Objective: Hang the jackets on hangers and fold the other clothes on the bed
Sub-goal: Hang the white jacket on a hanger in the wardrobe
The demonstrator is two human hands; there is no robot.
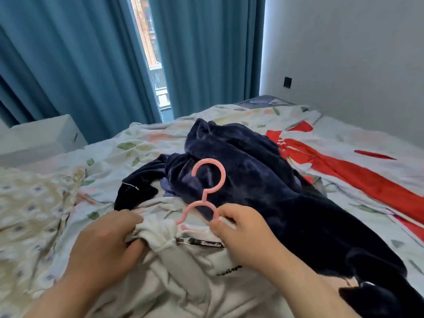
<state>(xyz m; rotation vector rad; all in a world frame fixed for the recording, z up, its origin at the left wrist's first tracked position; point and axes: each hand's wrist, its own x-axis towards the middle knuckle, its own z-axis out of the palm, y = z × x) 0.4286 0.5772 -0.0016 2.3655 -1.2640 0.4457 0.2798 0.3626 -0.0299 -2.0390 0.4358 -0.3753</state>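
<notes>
Left hand [107, 239] grips the bunched collar of a white jacket [183, 283]; right hand [241, 228] pinches a pink hanger [205, 195] at the neckline. The jacket lies on the bed [149, 138], likely soft, floppy and light. It is best held at the collar.

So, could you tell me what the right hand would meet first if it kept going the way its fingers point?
The right hand pinches the pink hanger; pushed on, it would probably run into the navy velvet garment, though depth is unclear.
</notes>
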